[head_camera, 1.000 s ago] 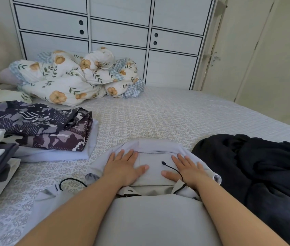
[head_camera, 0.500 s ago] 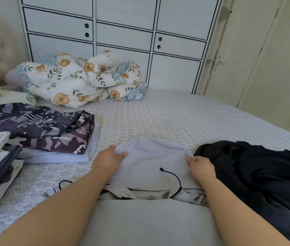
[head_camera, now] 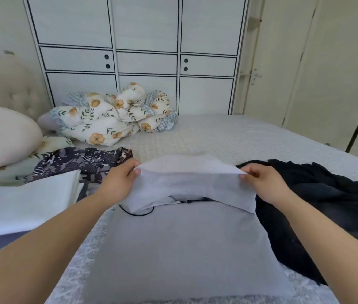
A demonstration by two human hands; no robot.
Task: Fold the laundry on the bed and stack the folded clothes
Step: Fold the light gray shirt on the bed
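Grey hoodie (head_camera: 180, 249) hood held raised at both corners.
The hood is pinched by the left hand (head_camera: 120, 179) at 9 o'clock and the right hand (head_camera: 261, 183) at 3 o'clock; each grip is closed on fabric, hoodie laid centrally on the bed (head_camera: 228, 137).

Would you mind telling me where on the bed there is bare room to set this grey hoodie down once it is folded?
The widest bare stretch of bed lies beyond the grey hoodie, between the floral quilt and the black garment. The left is crowded with the patterned stack and white folded pile.
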